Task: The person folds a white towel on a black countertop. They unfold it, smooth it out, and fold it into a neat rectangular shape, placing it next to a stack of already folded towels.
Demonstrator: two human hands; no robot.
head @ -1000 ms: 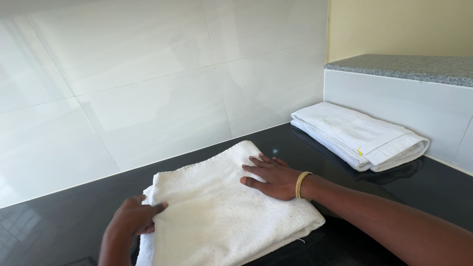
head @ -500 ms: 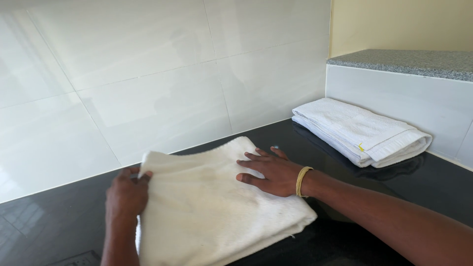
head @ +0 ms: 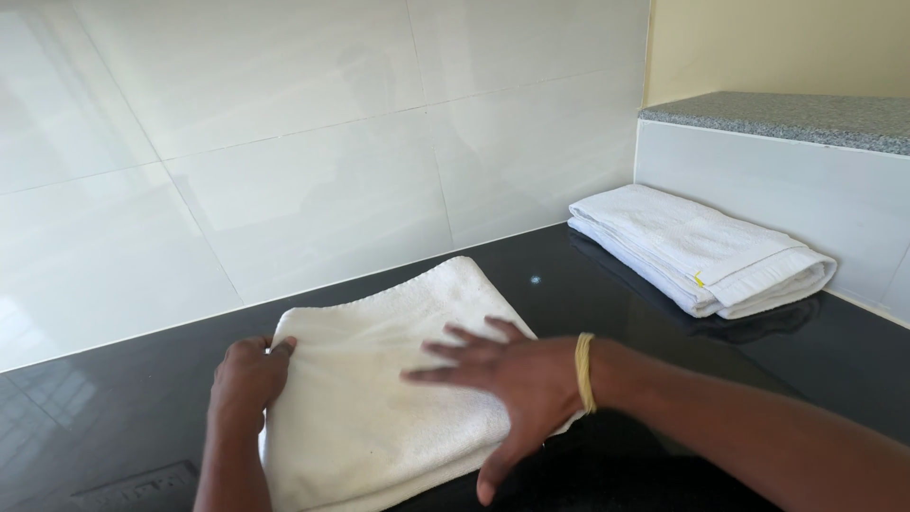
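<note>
A white towel [head: 379, 398] lies folded on the black glossy countertop [head: 588, 284], close in front of me. My left hand [head: 248, 377] grips the towel's left folded edge, fingers curled over it. My right hand [head: 502, 372], a yellow band on its wrist, hovers flat and spread over the towel's right half, fingers pointing left; whether the palm touches the cloth is unclear. The towel's near right corner is hidden under that hand.
A second white towel [head: 701, 248], neatly folded, rests at the back right against a white tiled ledge with a grey speckled stone top [head: 787, 114]. White tiles [head: 284, 171] cover the wall behind the counter. A dark inset panel [head: 142, 484] shows at the lower left.
My left hand lifted the towel's left edge and laid it over toward the right, making the towel narrower. My right hand slid back and rose slightly over the folded cloth.
</note>
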